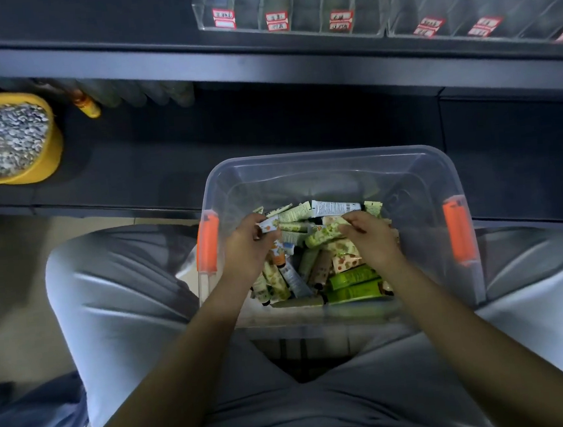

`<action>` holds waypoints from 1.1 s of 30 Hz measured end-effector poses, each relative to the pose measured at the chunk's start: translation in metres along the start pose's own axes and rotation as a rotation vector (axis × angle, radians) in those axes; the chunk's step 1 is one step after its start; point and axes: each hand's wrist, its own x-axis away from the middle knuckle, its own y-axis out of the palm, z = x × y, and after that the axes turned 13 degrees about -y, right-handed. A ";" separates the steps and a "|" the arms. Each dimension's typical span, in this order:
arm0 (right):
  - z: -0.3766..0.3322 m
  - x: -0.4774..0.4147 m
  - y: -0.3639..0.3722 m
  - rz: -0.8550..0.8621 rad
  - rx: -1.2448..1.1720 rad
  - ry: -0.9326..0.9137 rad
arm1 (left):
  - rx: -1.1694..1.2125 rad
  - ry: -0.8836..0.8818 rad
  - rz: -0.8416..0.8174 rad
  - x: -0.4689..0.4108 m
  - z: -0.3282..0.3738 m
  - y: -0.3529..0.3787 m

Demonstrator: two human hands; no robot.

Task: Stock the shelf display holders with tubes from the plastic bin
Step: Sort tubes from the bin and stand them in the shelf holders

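A clear plastic bin (334, 168) with orange latches sits between my knees, holding several small tubes (332, 266) in green, cream and floral prints. My left hand (249, 246) is inside the bin at its left and grips a white tube with an orange print (269, 226). My right hand (370, 236) is inside at the right, fingers curled and pinching a pale green patterned tube (326, 235) in the pile. Clear display holders (289, 5) with red price labels stand on the upper shelf, mostly hollow in view.
A dark shelf edge (260, 65) runs across above the bin. A yellow tub (44, 162) filled with small silvery pieces sits on the lower shelf at left, beside an orange-capped bottle (85, 102). My grey-trousered legs flank the bin.
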 end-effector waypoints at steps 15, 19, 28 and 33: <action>-0.065 0.042 -0.027 0.283 -0.222 -0.219 | 0.520 -0.062 -0.081 0.056 0.025 -0.020; -0.087 0.040 -0.035 0.333 -0.260 -0.257 | 0.552 -0.033 -0.096 0.064 0.035 -0.029; -0.142 0.031 -0.049 0.375 -0.251 -0.431 | 0.745 0.131 -0.046 0.076 0.083 -0.047; -0.169 0.021 -0.059 0.379 -0.191 -0.528 | 0.804 0.258 -0.081 0.082 0.109 -0.058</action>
